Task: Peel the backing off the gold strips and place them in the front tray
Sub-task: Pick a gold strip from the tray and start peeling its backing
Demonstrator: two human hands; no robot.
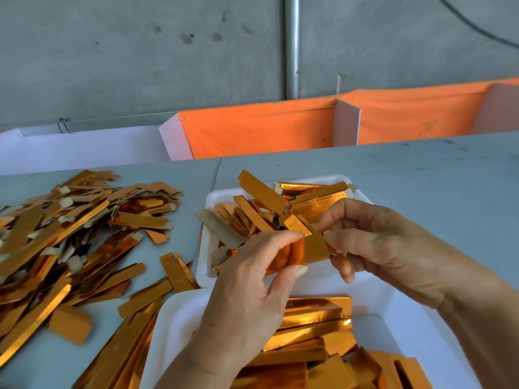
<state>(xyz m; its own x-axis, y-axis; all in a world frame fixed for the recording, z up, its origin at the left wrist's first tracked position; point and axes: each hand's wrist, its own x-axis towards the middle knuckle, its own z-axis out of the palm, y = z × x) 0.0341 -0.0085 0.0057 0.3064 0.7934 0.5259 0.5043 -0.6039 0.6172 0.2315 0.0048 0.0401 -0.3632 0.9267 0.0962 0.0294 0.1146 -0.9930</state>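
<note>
Lower centre of the frame: a white tray (168, 327) at the bottom edge holds stacked gold strips (311, 324), most lying roughly level and overlapping. The left hand (247, 287) rises over this tray, its forearm entering from the bottom edge; thumb and forefinger pinch the left end of a single gold strip (316, 247). The right hand (373, 242), entering from the lower right, pinches the right end of the same strip with curled fingers, so the strip spans the small gap between the two hands, in the air at mid-frame. A narrow creased gold piece (297, 224) stands up from the strip just above the fingertips; whether it is backing or part of the strip cannot be told.

Directly behind the hands, a second white tray (216, 195) holds a loose, criss-crossed heap of gold pieces (261, 209), some showing dull tan undersides.

Left half of the frame: a large scattered pile of gold strips (64, 234) lies on the grey surface (421, 175), reaching from the left edge to just beside both trays.

Upper frame: orange cloth bins (252, 130) with white dividers stand beyond the surface's far edge, before a concrete wall (112, 51) with an upright metal pipe (293, 46).
</note>
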